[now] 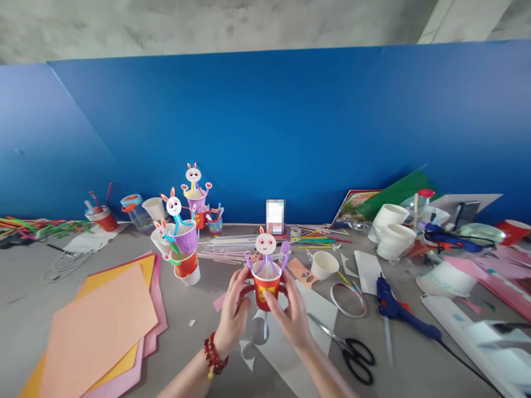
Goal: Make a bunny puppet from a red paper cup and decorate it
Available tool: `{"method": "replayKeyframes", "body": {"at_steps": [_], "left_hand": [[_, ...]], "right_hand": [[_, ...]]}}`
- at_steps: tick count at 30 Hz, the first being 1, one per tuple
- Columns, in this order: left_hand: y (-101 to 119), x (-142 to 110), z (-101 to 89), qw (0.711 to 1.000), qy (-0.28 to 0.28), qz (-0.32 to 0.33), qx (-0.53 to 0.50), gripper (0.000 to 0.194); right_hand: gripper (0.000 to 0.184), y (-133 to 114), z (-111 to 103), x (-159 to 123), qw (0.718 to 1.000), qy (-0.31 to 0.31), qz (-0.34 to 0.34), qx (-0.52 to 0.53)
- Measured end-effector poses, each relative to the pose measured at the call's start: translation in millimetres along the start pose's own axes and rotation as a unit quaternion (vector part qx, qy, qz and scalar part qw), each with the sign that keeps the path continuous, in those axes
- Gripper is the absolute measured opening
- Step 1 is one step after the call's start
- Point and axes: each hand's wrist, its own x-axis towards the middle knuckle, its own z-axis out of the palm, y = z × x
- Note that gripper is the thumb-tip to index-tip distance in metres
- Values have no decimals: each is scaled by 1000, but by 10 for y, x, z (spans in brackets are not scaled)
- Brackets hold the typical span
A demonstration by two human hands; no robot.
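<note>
I hold a red paper cup (265, 290) upright above the grey table (25, 309). A white paper rabbit face (266, 243) on a straw sticks out of it, with purple pipe-cleaner arms (285, 251) at its sides. My left hand (234, 315), with a red bead bracelet on the wrist, grips the cup's left side. My right hand (290, 315) grips its right side, thumb on the front. A thin stick (265, 327) hangs below the cup.
Finished rabbit cups (182, 237) stand at the left. Orange and pink paper sheets (99, 326) lie front left. Scissors (352, 351), a blue glue gun (398, 312), a tape ring (348, 299), white cups (392, 229), straws (224, 251) and paper scraps crowd the right.
</note>
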Motion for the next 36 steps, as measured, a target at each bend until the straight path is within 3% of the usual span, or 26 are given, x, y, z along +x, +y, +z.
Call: {"method": "replayKeyframes", "body": {"at_steps": [9, 16, 26, 36], "left_hand": [[-26, 1, -133, 987, 9, 31, 158, 46], [20, 27, -151, 996, -17, 4, 83, 42], [50, -5, -159, 995, 13, -63, 74, 38], [121, 90, -94, 996, 47, -29, 73, 28]], "right_hand": [[48, -52, -109, 12, 998, -26, 48, 33], [49, -50, -136, 15, 998, -33, 56, 21], [56, 8, -120, -12, 998, -42, 47, 27], [51, 10, -89, -27, 998, -44, 47, 14]]}}
